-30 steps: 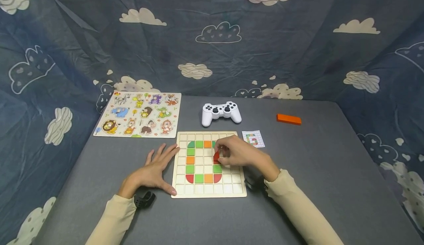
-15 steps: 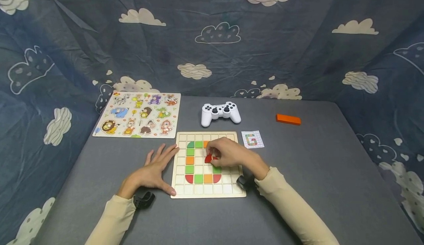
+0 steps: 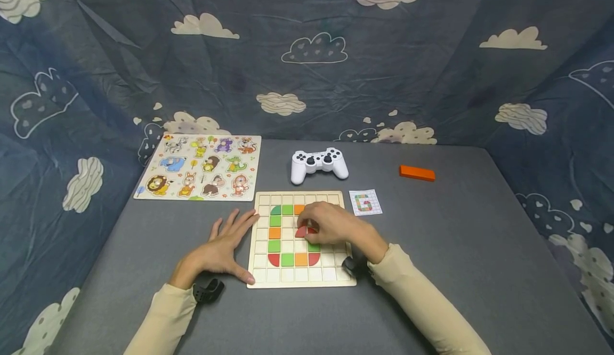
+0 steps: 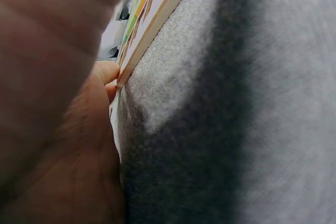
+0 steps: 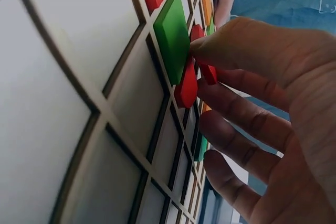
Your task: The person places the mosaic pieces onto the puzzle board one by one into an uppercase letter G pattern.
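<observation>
A wooden grid board [image 3: 338, 275] lies mid-table with green, orange, red and teal tiles in its cells. My right hand [image 3: 331, 222] is over its upper right part, fingers bent, pinching a red rounded-corner tile [image 3: 300, 232] low at a cell. In the right wrist view that red tile [image 5: 209, 73] shows between thumb and fingers, beside another red tile [image 5: 186, 86] and a green tile [image 5: 172, 38]. My left hand [image 3: 220, 248] lies spread at the board's left edge, fingertips and thumb touching it. The left wrist view shows the board's side edge [image 4: 152, 30] close to a finger.
A small card [image 3: 366, 202] printed with a tile pattern lies right of the board. Behind stand a white game controller [image 3: 319, 165] and an animal puzzle board [image 3: 199, 167]. An orange block [image 3: 417, 173] rests at the back right of the grey table [image 3: 479, 248].
My right hand has moved left with the red tile, from the right column of tiles to the cell beside it, and lowered it there. My left hand has stayed put.
</observation>
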`<act>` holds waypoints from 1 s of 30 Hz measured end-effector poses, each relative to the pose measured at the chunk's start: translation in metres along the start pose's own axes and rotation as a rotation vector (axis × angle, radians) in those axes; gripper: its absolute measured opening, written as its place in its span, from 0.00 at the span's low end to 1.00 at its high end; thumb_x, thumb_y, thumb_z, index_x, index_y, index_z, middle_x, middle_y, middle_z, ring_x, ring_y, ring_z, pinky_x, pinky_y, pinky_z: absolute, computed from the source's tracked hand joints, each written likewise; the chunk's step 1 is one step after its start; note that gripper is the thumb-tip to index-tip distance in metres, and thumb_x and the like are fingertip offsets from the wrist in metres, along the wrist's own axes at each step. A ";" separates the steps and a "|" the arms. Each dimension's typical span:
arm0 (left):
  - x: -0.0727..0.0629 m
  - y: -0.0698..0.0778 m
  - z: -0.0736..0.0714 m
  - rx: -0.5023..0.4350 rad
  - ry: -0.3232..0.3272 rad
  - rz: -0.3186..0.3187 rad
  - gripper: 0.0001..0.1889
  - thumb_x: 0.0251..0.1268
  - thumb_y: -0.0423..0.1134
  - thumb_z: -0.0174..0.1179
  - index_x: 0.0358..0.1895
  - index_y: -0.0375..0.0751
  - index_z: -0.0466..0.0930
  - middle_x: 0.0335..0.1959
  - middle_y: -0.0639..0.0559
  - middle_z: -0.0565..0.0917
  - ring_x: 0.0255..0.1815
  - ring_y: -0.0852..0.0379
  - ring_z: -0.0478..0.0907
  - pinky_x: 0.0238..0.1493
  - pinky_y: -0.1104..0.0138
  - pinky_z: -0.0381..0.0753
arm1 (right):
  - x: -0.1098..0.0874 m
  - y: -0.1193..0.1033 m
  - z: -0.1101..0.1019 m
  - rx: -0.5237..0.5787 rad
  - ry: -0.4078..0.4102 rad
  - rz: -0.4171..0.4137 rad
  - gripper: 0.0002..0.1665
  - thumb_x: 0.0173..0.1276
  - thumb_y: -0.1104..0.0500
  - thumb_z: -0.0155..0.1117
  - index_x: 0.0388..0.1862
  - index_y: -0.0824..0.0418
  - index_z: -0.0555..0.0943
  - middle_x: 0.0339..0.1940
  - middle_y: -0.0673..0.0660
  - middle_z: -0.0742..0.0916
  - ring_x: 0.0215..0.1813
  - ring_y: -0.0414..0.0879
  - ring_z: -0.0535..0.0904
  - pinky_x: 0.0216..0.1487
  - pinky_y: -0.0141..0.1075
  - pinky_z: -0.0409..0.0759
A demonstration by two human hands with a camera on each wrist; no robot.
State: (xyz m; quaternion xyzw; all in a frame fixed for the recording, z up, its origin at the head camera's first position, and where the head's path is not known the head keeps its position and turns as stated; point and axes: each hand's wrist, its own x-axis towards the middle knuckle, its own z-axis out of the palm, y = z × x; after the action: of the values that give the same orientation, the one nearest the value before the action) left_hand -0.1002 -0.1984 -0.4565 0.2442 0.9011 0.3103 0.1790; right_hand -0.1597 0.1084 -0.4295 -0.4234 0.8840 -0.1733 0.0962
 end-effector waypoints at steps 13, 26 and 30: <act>-0.002 0.000 -0.001 0.006 0.006 -0.002 0.75 0.28 0.62 0.83 0.82 0.42 0.44 0.83 0.42 0.43 0.81 0.31 0.30 0.72 0.32 0.28 | 0.001 -0.002 0.001 -0.012 -0.013 -0.037 0.10 0.62 0.56 0.70 0.43 0.55 0.87 0.36 0.49 0.85 0.35 0.40 0.76 0.39 0.30 0.75; -0.001 -0.001 0.001 0.005 0.011 0.001 0.75 0.28 0.62 0.83 0.82 0.43 0.44 0.83 0.42 0.43 0.81 0.31 0.31 0.72 0.32 0.28 | -0.002 0.002 0.001 0.032 0.028 -0.047 0.13 0.64 0.58 0.67 0.48 0.57 0.85 0.37 0.50 0.86 0.37 0.42 0.79 0.40 0.31 0.76; -0.001 -0.002 0.000 0.007 0.007 0.000 0.75 0.27 0.63 0.83 0.82 0.43 0.44 0.83 0.42 0.43 0.82 0.31 0.31 0.72 0.32 0.28 | -0.011 0.003 -0.003 0.057 0.084 -0.024 0.15 0.66 0.59 0.66 0.51 0.59 0.84 0.40 0.50 0.87 0.40 0.43 0.81 0.45 0.33 0.79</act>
State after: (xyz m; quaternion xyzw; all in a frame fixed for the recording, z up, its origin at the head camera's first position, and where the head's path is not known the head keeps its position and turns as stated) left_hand -0.1002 -0.1998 -0.4575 0.2436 0.9028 0.3082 0.1749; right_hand -0.1558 0.1193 -0.4274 -0.4233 0.8769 -0.2173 0.0691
